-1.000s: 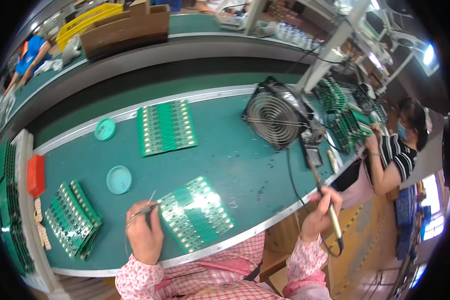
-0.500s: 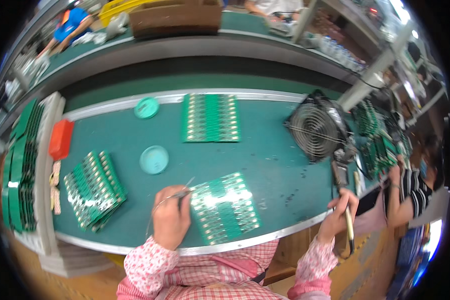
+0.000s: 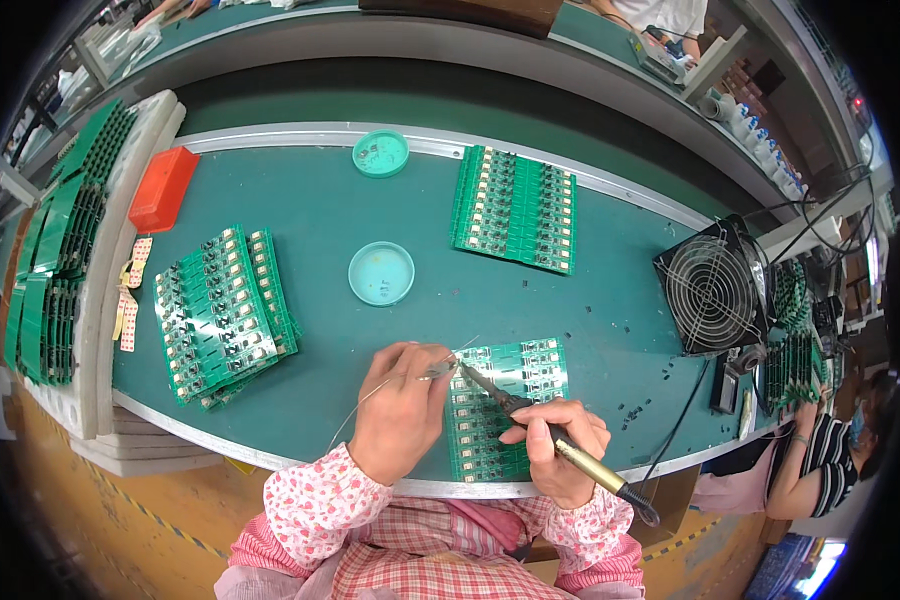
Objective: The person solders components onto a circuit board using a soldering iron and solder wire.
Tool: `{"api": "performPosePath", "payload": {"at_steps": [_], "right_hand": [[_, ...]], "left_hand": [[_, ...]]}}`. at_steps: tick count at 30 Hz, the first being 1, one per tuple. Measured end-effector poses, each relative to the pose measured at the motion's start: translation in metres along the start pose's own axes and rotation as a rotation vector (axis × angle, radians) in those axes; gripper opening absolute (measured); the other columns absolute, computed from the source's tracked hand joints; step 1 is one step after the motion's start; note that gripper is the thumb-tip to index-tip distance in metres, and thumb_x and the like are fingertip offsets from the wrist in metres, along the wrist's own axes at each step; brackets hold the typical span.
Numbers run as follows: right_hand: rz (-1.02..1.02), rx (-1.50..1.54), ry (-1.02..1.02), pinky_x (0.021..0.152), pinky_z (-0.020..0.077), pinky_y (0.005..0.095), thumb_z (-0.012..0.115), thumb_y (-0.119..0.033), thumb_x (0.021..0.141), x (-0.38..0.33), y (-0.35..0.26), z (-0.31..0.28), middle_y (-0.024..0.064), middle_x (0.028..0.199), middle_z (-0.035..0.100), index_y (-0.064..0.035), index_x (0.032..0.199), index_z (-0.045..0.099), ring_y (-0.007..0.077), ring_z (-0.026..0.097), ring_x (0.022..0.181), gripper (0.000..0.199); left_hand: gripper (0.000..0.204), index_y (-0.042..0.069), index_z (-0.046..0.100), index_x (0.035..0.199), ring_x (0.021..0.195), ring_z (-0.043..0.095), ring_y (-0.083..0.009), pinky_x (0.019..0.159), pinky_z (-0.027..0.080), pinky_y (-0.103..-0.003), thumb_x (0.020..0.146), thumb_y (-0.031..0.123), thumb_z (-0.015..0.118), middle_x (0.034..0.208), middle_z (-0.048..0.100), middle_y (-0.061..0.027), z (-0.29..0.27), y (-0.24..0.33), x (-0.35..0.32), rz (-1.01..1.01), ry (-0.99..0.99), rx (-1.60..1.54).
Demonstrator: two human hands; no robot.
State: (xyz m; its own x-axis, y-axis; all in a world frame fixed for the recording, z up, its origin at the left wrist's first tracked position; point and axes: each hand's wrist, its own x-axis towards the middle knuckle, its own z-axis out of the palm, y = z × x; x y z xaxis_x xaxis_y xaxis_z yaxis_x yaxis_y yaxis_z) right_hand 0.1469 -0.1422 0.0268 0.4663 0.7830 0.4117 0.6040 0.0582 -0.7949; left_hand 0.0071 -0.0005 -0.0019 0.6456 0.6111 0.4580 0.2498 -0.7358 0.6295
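Note:
My right hand is closed round a soldering iron with a dark front and a brassy handle. Its tip reaches the upper left corner of a green circuit board panel lying at the near table edge. In my left hand, pinched between thumb and fingers, is a thin solder wire whose end points to the same corner. Something small and grey shows at the left fingertips; its kind is unclear. Both hands partly cover the panel, which carries rows of small parts.
Stacked panels lie at left, another stack at the back. Two round teal dishes stand between. A black fan is at right, near scattered black bits. A red box sits beside foam racks. A co-worker sits at right.
My right hand has brought the soldering iron from beside the fan, leftward onto the panel. My left hand stays by the panel's corner with the wire. The whole view has shifted.

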Motion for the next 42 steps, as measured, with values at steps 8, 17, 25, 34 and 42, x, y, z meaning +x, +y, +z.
{"api": "performPosePath", "payload": {"at_steps": [8,17,25,34,42], "right_hand": [[-0.013,0.009,-0.007,0.057,0.0559,0.0289,0.068,-0.008,0.093,0.000,0.006,0.006,0.0062,0.067,0.073,-0.0028,0.093,0.067,0.0174,0.071,0.060,0.006],[-0.039,-0.002,-0.014,0.056,0.0554,0.0286,0.069,-0.008,0.092,-0.001,0.009,0.005,0.0058,0.065,0.072,-0.0019,0.093,0.068,0.0174,0.071,0.060,0.006],[0.075,0.042,0.174,0.054,0.0534,0.0275,0.063,-0.017,0.097,-0.009,0.009,-0.004,0.0061,0.064,0.070,-0.0004,0.092,0.066,0.0162,0.071,0.056,0.017],[-0.074,-0.378,0.013,0.080,0.0558,0.0375,0.077,-0.003,0.082,-0.017,0.007,-0.011,0.0126,0.100,0.072,-0.0044,0.113,0.071,0.0263,0.069,0.091,0.032],[0.054,-0.442,-0.113,0.111,0.0417,0.0561,0.085,-0.015,0.077,-0.034,0.001,-0.003,0.0199,0.131,0.061,-0.0090,0.140,0.058,0.0403,0.055,0.130,0.068]], "left_hand": [[0.022,0.001,0.065,0.105,0.098,0.066,-0.0371,0.088,0.053,-0.044,0.084,-0.003,0.073,0.106,0.069,-0.0091,-0.001,0.001,0.000,-0.048,-0.015,-0.030],[0.021,0.001,0.065,0.103,0.097,0.066,-0.0375,0.087,0.054,-0.044,0.084,-0.003,0.073,0.107,0.069,-0.0092,-0.001,0.001,0.000,-0.043,-0.019,-0.019],[0.019,0.001,0.065,0.102,0.097,0.066,-0.0366,0.086,0.054,-0.044,0.085,-0.003,0.073,0.105,0.069,-0.0096,0.000,0.001,0.000,-0.038,0.002,-0.020],[0.020,0.001,0.065,0.104,0.095,0.067,-0.0336,0.083,0.052,-0.042,0.086,-0.003,0.072,0.105,0.070,-0.0119,-0.003,0.001,-0.002,-0.048,0.019,-0.038],[0.028,0.001,0.065,0.111,0.101,0.067,-0.0316,0.089,0.052,-0.040,0.085,-0.005,0.072,0.107,0.070,-0.0127,-0.050,-0.004,-0.013,-0.135,0.057,0.070]]}}
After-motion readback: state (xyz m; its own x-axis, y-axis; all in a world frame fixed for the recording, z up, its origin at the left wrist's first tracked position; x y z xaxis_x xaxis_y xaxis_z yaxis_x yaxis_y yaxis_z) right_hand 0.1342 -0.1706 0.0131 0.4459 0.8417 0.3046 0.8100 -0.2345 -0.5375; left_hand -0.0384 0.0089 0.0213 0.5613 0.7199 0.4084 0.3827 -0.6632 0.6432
